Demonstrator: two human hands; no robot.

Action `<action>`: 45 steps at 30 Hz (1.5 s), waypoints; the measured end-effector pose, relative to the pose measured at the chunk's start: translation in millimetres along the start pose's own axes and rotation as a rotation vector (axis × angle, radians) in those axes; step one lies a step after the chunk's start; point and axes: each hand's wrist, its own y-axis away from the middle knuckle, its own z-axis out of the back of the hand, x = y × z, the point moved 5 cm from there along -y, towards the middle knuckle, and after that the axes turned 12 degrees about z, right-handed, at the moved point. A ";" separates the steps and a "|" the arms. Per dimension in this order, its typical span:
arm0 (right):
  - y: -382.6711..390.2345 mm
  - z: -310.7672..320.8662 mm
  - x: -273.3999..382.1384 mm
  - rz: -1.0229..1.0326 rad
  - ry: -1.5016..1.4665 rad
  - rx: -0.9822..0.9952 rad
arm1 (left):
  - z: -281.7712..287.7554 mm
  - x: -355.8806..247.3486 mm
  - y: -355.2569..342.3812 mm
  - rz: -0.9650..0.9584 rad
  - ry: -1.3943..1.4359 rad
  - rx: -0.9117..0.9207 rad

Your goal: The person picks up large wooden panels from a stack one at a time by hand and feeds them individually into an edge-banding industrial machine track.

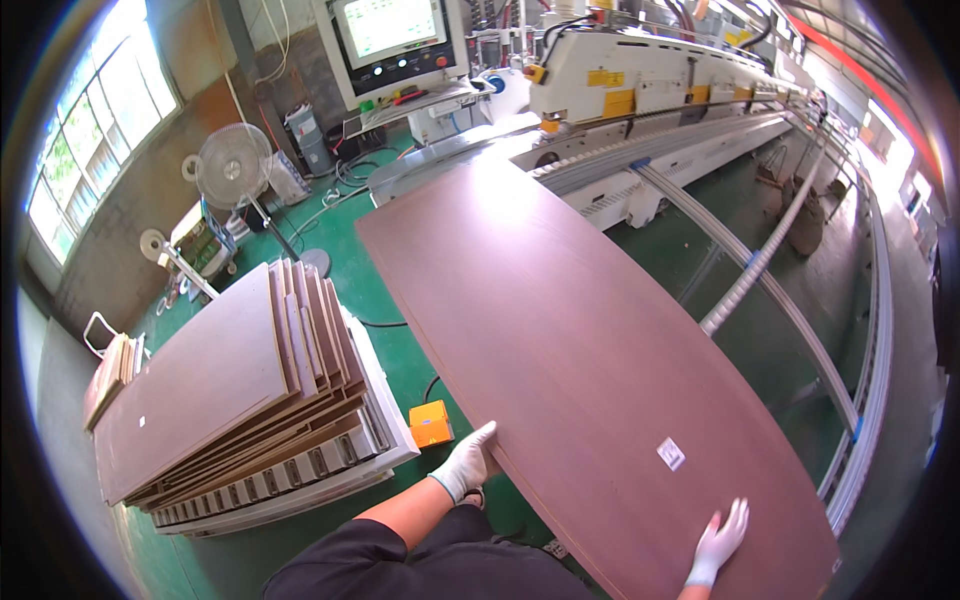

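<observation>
A long brown panel (580,330) slants from the machine's front toward my body, with a small white label (670,454) on its top. My left hand (467,462), in a white glove, grips the panel's left edge, thumb along the edge and fingers partly hidden beneath it. My right hand (722,535), also gloved, lies on the panel's top near the lower right, fingers stretched out. The panel's far end reaches the bed of a white machine (650,75) with yellow stickers.
Stacked boards (190,375) stand at left on a roller-sided base. An orange box (428,422) and cables lie on the green floor (175,560). A fan (232,165) and screen console (390,45) stand behind. Rails and supports (730,240) run along the panel's right.
</observation>
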 end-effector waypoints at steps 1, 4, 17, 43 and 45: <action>28.6 1.1 0.7 -0.004 0.029 -0.007 | 7.1 -27.5 -13.2 -0.048 0.034 0.020; 83.7 67.6 65.0 -0.041 0.250 -0.067 | 26.9 -110.0 -33.9 -0.224 0.092 0.001; 136.2 18.6 106.2 -0.970 0.463 0.042 | 26.2 -229.9 -71.4 -0.113 0.175 0.067; 75.6 -23.8 151.7 -1.035 0.174 0.032 | -26.8 -353.6 -114.4 0.140 -0.387 0.085; 88.1 -23.5 170.7 -1.057 0.078 -0.067 | -21.8 -370.5 -109.4 0.329 -0.642 -0.010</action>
